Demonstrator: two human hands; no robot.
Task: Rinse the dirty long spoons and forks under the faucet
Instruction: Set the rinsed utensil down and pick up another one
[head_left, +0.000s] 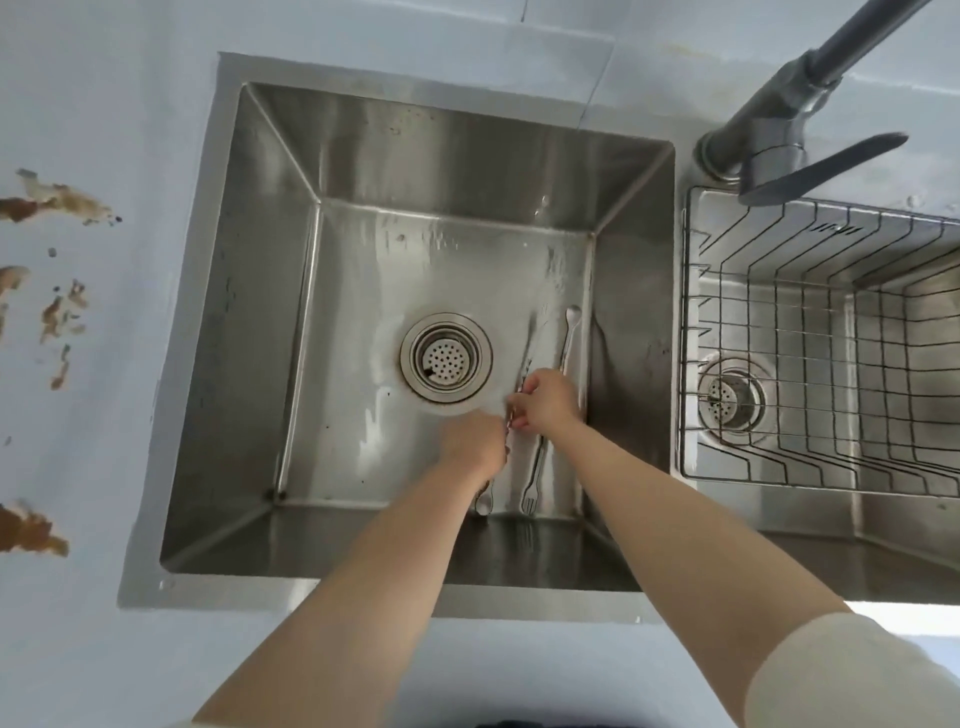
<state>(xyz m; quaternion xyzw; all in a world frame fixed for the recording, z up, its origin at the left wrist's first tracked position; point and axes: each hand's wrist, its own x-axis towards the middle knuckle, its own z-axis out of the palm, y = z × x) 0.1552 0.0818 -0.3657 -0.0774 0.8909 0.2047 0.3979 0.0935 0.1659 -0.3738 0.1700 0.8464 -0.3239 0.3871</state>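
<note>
Two hands low in the sink (270, 322), left hand (470, 441) and right hand (548, 400) both gripping long utensils (514, 415), spoon (569, 332) and fork (531, 491) on the basin floor, blurred.

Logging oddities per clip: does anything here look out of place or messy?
Yes: brown smears stain the counter left of the sink, and dark grime rings the drain. Nothing else stands out.

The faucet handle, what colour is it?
Dark grey, matte; the faucet handle shows clearly in the head view.
</note>
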